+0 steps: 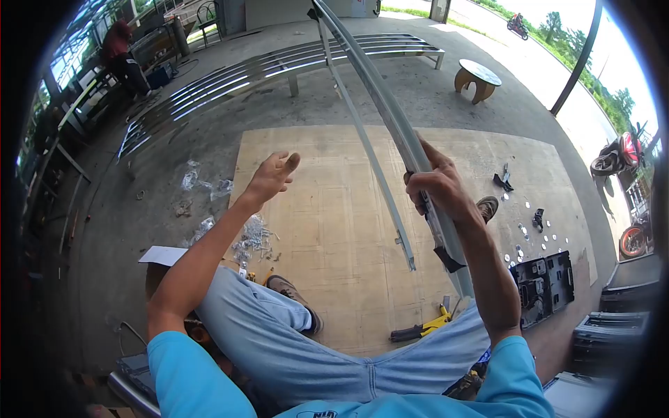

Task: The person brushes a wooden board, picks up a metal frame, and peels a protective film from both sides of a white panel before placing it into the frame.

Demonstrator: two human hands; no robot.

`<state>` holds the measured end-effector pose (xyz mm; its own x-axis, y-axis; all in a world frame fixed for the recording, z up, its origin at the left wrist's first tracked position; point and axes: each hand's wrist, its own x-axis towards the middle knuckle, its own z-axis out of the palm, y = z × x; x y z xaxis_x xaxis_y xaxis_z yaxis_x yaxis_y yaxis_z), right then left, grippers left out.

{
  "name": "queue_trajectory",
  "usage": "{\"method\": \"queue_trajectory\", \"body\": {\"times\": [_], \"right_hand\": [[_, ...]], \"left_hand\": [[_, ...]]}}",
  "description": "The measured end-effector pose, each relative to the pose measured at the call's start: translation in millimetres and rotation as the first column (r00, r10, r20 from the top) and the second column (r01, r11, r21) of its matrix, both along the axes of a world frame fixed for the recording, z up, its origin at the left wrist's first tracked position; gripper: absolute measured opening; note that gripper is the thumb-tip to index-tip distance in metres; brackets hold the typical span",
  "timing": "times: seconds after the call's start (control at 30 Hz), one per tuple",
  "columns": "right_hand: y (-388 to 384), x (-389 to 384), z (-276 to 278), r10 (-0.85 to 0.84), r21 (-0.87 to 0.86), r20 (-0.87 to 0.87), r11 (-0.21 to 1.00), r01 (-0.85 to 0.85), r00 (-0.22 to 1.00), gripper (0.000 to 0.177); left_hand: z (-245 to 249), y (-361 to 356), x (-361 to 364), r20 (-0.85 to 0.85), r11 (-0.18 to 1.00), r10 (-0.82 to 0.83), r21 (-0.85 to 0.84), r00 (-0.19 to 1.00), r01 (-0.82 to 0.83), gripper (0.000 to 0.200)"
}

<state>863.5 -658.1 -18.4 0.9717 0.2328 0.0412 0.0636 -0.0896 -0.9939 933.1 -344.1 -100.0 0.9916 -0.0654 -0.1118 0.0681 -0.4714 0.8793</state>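
Observation:
My right hand (442, 182) is wrapped round a long grey metal profile (383, 104), which slants from the top of the view down to a black end near my right knee. Beside it hangs a thinner metal strip (369, 150), its lower end over the board. My left hand (273, 175) is raised above the board's left part, fingers apart and slightly curled, holding nothing. Below both hands lies the tan board (320, 209). Yellow-handled cutters (425, 329) rest by my right thigh.
Screws (256, 235) and plastic bags (189, 177) lie at left. A black tool case (547, 285), pliers (504, 178) and small discs are at right. Beyond stand a slatted metal frame (293, 61), a round stool (479, 73) and another person (122, 56) at far left.

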Motion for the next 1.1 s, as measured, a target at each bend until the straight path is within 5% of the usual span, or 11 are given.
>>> {"method": "queue_trajectory", "body": {"times": [0.1,0.23,0.43,0.7,0.77,0.87,0.93,0.97,1.03,1.1], "right_hand": [[22.0,33.2,-74.1,-0.1,-0.262,0.154,0.955,0.138,0.983,0.082],[51.6,40.6,-166.5,-0.302,-0.62,0.179,0.705,0.346,0.936,0.079],[86.8,45.3,-283.0,-0.426,-0.792,0.119,0.504,0.345,0.897,0.077],[111.2,16.1,-394.6,-0.4,-0.853,-0.063,0.496,0.159,0.914,0.07],[103.5,2.3,-406.9,-0.22,-0.923,-0.052,0.383,0.037,0.974,0.072],[81.6,-17.9,-385.3,-0.301,-0.936,-0.072,0.35,0.04,0.951,0.077],[55.3,-27.0,-372.1,-0.075,-0.811,-0.41,0.486,-0.326,0.909,0.074],[36.0,-28.4,-365.1,-0.127,-0.814,-0.404,0.502,-0.293,0.906,0.074],[0.4,-20.5,-341.6,0.217,-0.567,-0.678,0.454,-0.688,0.702,0.068],[-42.4,-20.7,-300.5,0.203,-0.826,-0.389,0.355,-0.438,0.899,0.066]], "left_hand": [[13.4,-5.2,-5.1,0.125,1.0,-0.015,0.008,0.992,0.014,0.103],[16.9,-4.4,-8.3,0.194,0.998,-0.058,0.008,0.979,0.058,0.099],[21.4,6.2,-12.0,0.211,0.992,-0.026,-0.112,0.977,0.05,0.094],[18.9,5.4,-2.7,0.217,0.99,-0.032,-0.13,0.976,0.061,0.089],[16.5,-2.3,1.4,0.244,0.984,-0.062,-0.147,0.968,0.1,0.078],[16.6,-16.4,10.6,0.175,0.978,-0.197,-0.04,0.965,0.207,0.064],[15.6,-31.5,16.4,0.246,0.948,-0.267,-0.108,0.932,0.3,0.052],[15.7,-43.2,18.5,0.253,0.929,-0.319,-0.108,0.914,0.354,0.052],[21.8,-60.9,12.5,0.4,0.931,-0.36,0.091,0.843,0.354,0.039],[37.6,-82.9,-7.0,0.509,0.902,-0.431,0.217,0.745,0.374,0.025]]}}
